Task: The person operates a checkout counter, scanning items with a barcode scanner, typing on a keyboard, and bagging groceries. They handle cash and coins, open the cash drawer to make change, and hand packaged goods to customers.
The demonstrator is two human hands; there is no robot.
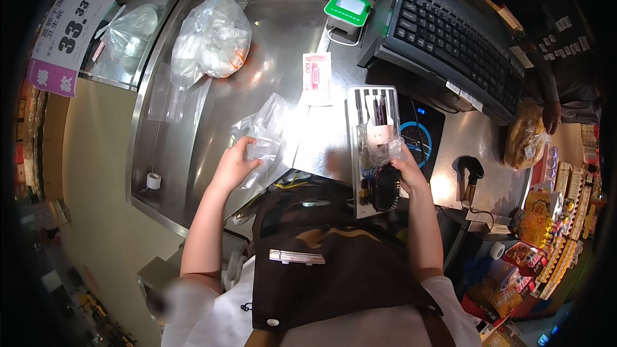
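Observation:
My left hand is at a thin clear plastic bag over the steel counter, thumb and index finger against the film. The other fingers are hidden. My right hand grips the edge of a long, pale flat pack with crumpled clear film on it. A black hairbrush shows at the pack's lower end, bristles toward the right. Higher up on it is a pale pink piece with dark sticks; what it is I cannot tell. A pink banknote lies flat between and beyond my hands.
A filled, tied plastic bag stands at the counter's far left. A green-topped payment box and a black keyboard are at the back. On the right are a handheld scanner, bagged bread and another person's hand. A tape roll sits left.

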